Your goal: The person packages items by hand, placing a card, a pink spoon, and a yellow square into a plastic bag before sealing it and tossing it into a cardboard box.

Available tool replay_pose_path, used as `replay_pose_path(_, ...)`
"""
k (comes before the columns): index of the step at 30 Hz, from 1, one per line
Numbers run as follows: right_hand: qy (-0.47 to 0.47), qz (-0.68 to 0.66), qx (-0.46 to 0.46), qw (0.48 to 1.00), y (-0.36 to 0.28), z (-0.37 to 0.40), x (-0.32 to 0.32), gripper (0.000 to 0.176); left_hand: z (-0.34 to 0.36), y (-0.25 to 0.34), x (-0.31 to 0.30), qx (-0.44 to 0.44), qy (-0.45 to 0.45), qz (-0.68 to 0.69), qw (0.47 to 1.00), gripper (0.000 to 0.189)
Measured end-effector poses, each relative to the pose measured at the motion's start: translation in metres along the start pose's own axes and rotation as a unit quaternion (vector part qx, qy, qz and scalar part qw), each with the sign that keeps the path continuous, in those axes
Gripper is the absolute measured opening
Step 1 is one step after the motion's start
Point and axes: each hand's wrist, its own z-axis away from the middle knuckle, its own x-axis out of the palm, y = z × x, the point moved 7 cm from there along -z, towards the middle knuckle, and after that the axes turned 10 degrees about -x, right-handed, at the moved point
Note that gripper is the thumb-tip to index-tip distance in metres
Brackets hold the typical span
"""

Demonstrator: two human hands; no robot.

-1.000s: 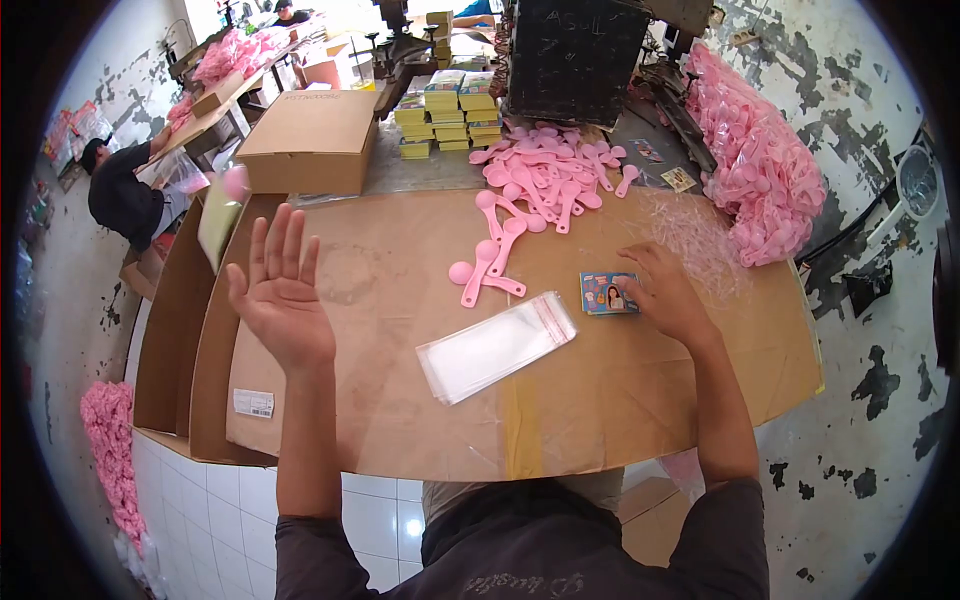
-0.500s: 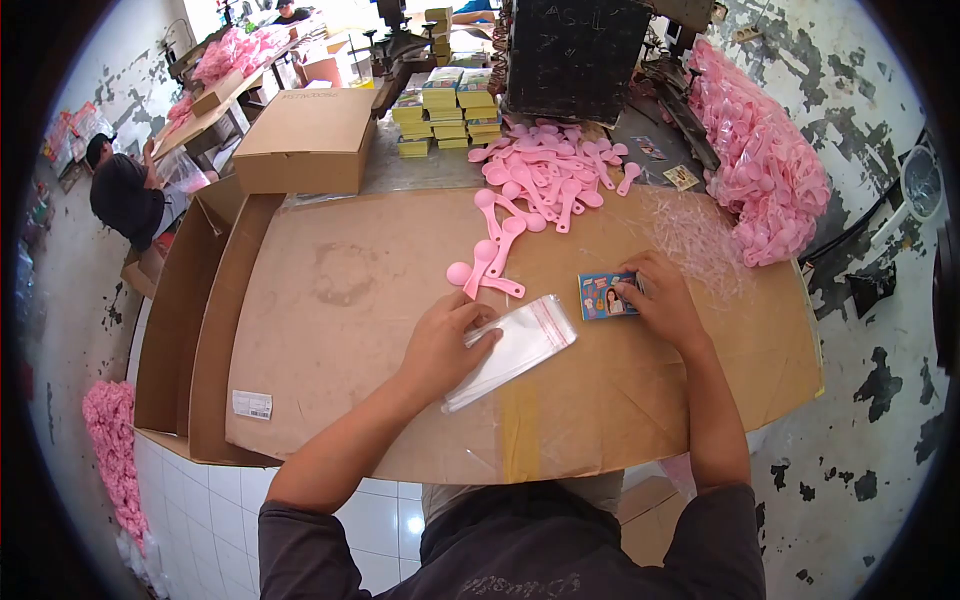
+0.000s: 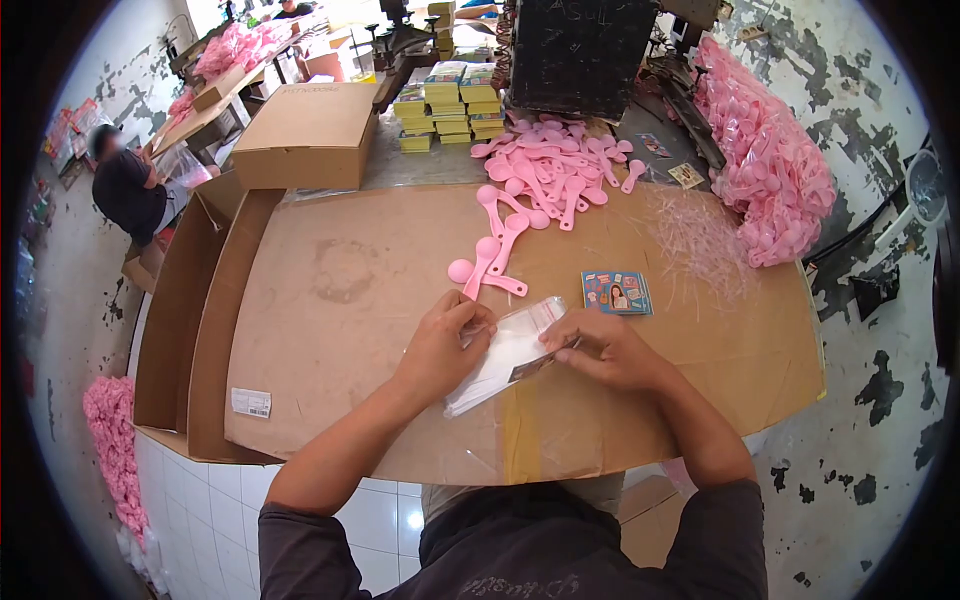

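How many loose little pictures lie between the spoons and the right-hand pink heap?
2: one bluish picture farther back, one yellowish picture nearer the cardboard. The spoons may hide more.

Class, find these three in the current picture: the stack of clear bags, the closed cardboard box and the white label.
Stack of clear bags (image 3: 485,386): head view, lower part, left of the right hand (image 3: 607,347).
Closed cardboard box (image 3: 305,118): head view, top face.
White label (image 3: 251,403): head view, its middle.

The left hand (image 3: 448,343) touches the clear bags (image 3: 505,358). The right hand (image 3: 607,350) holds a card (image 3: 532,368) over them. Pink spoons (image 3: 545,165) lie in a pile near a big black box (image 3: 572,60).
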Motion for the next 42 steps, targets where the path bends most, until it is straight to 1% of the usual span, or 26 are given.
replay_pose_path(2, -0.018, 0.055, -0.025, 0.998, -0.008, -0.001, 0.004, 0.017, 0.000, 0.000, 0.001, 0.001, -0.006, 0.014, 1.000, 0.017)
replay_pose_path(4, -0.011, 0.059, -0.035, 0.998, -0.012, -0.001, 0.004, 0.016, -0.002, -0.001, 0.001, -0.003, -0.018, 0.021, 1.000, 0.015)
replay_pose_path(7, -0.013, 0.073, -0.040, 0.996, -0.007, 0.000, 0.006, 0.019, -0.002, 0.000, 0.001, 0.010, -0.003, 0.003, 1.000, 0.014)
replay_pose_path(8, -0.015, 0.080, -0.040, 0.996, -0.004, 0.002, 0.006, 0.021, -0.003, -0.001, 0.001, -0.015, -0.016, -0.002, 1.000, 0.013)
replay_pose_path(10, -0.024, 0.090, -0.010, 0.996, -0.001, 0.002, 0.007, 0.025, -0.003, 0.003, -0.002, -0.065, -0.043, -0.011, 0.997, 0.013)
replay_pose_path(11, -0.028, 0.095, 0.006, 0.995, 0.000, 0.003, 0.008, 0.027, -0.003, 0.001, -0.003, -0.071, -0.036, 0.010, 0.997, 0.012)
replay_pose_path(13, -0.027, 0.098, -0.005, 0.995, 0.005, 0.006, 0.010, 0.031, -0.003, -0.005, -0.006, -0.084, -0.020, 0.052, 0.995, 0.010)
replay_pose_path(14, -0.027, 0.100, -0.011, 0.995, 0.006, 0.007, 0.010, 0.032, -0.003, -0.001, -0.009, -0.048, 0.005, 0.054, 0.997, 0.009)
replay_pose_path(16, -0.024, 0.098, 0.002, 0.995, 0.005, 0.007, 0.010, 0.018, -0.002, 0.005, -0.015, 0.025, 0.053, 0.057, 0.997, 0.007)
replay_pose_path(17, -0.022, 0.096, 0.009, 0.995, 0.005, 0.007, 0.010, 0.011, -0.003, -0.002, -0.015, 0.013, 0.051, 0.098, 0.994, 0.007)
replay_pose_path(19, -0.016, 0.102, 0.007, 0.995, 0.005, 0.007, 0.009, 0.013, -0.008, -0.014, -0.018, -0.010, 0.047, 0.179, 0.983, 0.009)
replay_pose_path(22, -0.006, 0.084, 0.019, 0.996, 0.006, 0.009, 0.008, 0.017, -0.007, -0.017, -0.025, -0.119, -0.044, 0.314, 0.941, 0.011)
replay_pose_path(23, -0.003, 0.074, 0.025, 0.997, 0.007, 0.008, 0.008, 0.018, -0.007, -0.012, -0.026, -0.124, -0.067, 0.356, 0.924, 0.017)
replay_pose_path(26, 0.040, 0.030, 0.083, 0.995, 0.009, 0.009, -0.003, 0.027, -0.005, -0.011, -0.021, -0.142, -0.138, 0.450, 0.871, 0.022)
replay_pose_path(29, 0.127, 0.024, 0.103, 0.986, 0.009, 0.008, -0.016, 0.024, 0.002, -0.002, -0.013, -0.179, -0.166, 0.393, 0.886, 0.023)
replay_pose_path(32, 0.224, -0.124, 0.107, 0.961, 0.010, 0.007, -0.018, 0.024, 0.005, -0.002, 0.000, -0.173, -0.188, 0.352, 0.901, 0.027)
replay_pose_path(33, 0.238, -0.129, 0.104, 0.957, 0.008, 0.005, -0.020, 0.025, 0.006, -0.001, 0.001, -0.173, -0.179, 0.324, 0.913, 0.027)
replay_pose_path(35, 0.266, -0.141, 0.101, 0.948, -0.001, 0.002, -0.027, 0.027, 0.007, -0.003, 0.004, -0.176, -0.178, 0.318, 0.914, 0.026)
replay_pose_path(39, 0.257, -0.079, 0.067, 0.961, -0.014, -0.004, -0.035, 0.029, 0.009, -0.002, 0.004, -0.178, -0.167, 0.329, 0.912, 0.026)
replay_pose_path(41, 0.262, -0.049, 0.036, 0.963, -0.022, -0.008, -0.036, 0.028, 0.008, -0.005, 0.004, -0.155, -0.163, 0.322, 0.920, 0.026)
replay_pose_path(42, 0.249, -0.034, 0.034, 0.967, -0.023, -0.010, -0.035, 0.029, 0.008, -0.005, 0.004, -0.145, -0.161, 0.319, 0.923, 0.026)
